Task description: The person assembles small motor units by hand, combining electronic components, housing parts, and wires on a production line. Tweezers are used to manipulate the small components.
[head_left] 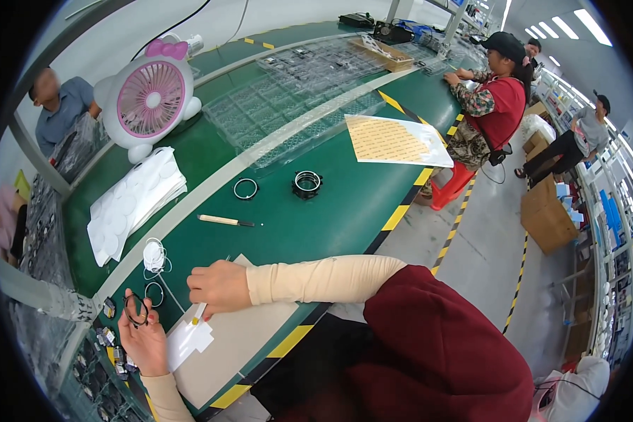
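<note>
My left hand is closed on a thin black ring, held upright between thumb and fingers. Beside it, my right hand is bent down with its fingers together around a slim white tool that has a yellow spot near its lower end; its exact kind is unclear. That end touches or hovers over a glossy white sheet with a stepped edge. Under the sheet lies a greyish-beige board. A pale ring rests just beyond my left hand, near a bundle of white cord.
Farther along the green table lie a tan-handled brush-like tool, a single ring, stacked black rings, white die-cut sheets, a yellow-backed sheet, clear trays and a fan. A co-worker sits at right.
</note>
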